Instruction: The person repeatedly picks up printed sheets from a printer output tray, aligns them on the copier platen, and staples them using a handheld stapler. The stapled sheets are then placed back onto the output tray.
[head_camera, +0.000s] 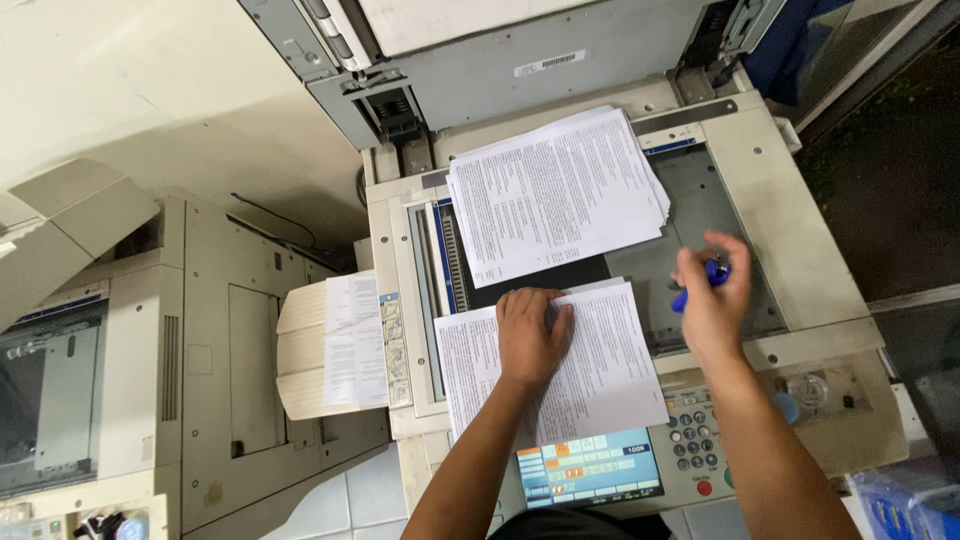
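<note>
My left hand (528, 335) presses flat on a stack of printed sheets (600, 375) lying at the front of a photocopier's glass bed (700, 215). A second, thicker stack of printed sheets (555, 195) lies fanned at the back of the bed, apart from the near stack. My right hand (712, 295) hovers over the right part of the glass with its fingers closed around a small blue object (712, 272), partly hidden by the fingers. The copier lid (480, 50) stands raised behind.
The copier's control panel with a lit touch screen (590, 468) and number keypad (692, 440) sits at the front edge. A side tray (300, 350) on the left carries printed paper (352, 340). Another beige copier (120, 340) stands at left.
</note>
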